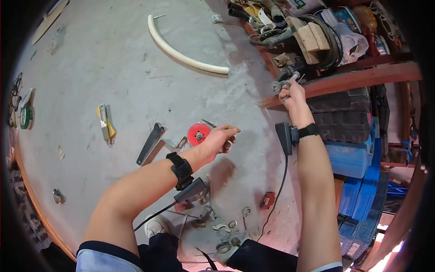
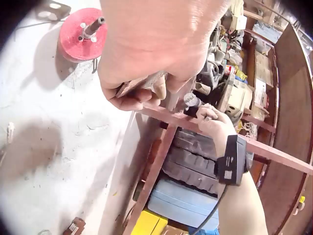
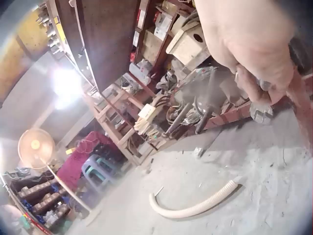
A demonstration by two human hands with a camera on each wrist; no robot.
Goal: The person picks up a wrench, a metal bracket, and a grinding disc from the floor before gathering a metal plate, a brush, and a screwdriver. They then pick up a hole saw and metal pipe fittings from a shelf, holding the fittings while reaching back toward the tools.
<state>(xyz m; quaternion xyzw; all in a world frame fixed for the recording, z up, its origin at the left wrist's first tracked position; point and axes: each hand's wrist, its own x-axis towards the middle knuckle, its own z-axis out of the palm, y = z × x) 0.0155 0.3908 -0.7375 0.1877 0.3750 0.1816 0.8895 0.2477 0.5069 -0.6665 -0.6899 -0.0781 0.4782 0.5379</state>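
Note:
My left hand (image 1: 219,141) hangs over the concrete floor, right beside a red disc (image 1: 199,133) with a metal spindle at its centre. Its fingers curl round a flat grey-brown piece (image 2: 142,84), mostly hidden by the palm. Over at the shelf on the right, my right hand (image 1: 293,94) reaches to a red-brown beam (image 1: 344,82). It grips a grey metal piece with a round, notched end (image 3: 261,112) that pokes out past the fingers; the rest is covered by the hand, so I cannot tell its kind.
A cream corrugated hose (image 1: 181,56) curves across the floor ahead. Tools and cables crowd the shelf around a wooden block (image 1: 310,43). Black cases (image 1: 342,122) and a blue case (image 1: 346,156) sit beneath the beam. Small metal parts (image 1: 222,226) lie by the feet.

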